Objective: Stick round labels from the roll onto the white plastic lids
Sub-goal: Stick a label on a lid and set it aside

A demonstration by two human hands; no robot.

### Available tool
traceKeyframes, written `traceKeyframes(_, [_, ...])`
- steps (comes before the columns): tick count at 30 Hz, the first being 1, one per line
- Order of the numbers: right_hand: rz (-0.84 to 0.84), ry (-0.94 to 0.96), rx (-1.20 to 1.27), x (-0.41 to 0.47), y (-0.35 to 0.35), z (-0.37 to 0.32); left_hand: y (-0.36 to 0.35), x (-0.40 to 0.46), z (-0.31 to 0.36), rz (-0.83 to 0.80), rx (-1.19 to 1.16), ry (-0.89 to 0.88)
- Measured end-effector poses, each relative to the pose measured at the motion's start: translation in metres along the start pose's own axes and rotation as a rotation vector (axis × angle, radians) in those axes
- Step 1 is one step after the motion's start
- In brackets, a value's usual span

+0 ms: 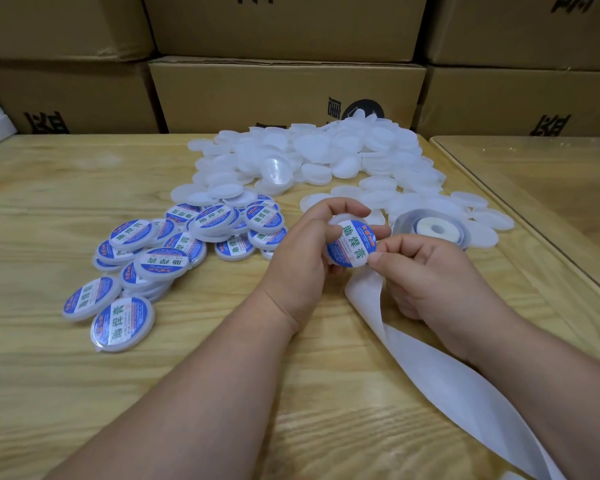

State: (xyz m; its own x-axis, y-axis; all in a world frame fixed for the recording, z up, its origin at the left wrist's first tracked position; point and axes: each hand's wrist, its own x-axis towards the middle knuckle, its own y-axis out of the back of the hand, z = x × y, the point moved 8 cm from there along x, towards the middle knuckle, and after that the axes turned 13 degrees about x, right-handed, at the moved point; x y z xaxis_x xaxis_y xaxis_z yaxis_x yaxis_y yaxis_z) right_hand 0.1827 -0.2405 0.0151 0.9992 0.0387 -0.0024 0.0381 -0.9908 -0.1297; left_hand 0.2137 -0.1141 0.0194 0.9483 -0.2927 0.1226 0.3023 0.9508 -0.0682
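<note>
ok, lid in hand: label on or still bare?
On. The white plastic lid in the left hand is covered by a blue-rimmed round label; right hand fingers pinch its edge. Full adhesion: cannot tell.

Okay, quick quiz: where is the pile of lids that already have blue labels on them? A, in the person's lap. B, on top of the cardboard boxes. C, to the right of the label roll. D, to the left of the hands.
D: the labelled lids lie on the wooden table, left of the left hand and right hand.

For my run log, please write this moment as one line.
left hand: holds white lid | right hand: presses round label on it | label roll: on table
</note>
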Motion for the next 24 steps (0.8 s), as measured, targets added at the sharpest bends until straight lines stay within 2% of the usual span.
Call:
traceKeyframes(15, [-0.002,0.025,-0.030,0.0013,-0.0018,-0.0019,-0.0025,-0.0032,0.0046,-0.001,-0.061,-0.013])
traceKeyframes(24, [-0.018,0.018,-0.024,0.0040,-0.0034,0.0000,-0.0010,-0.0039,0.0034,0.020,-0.006,0.008])
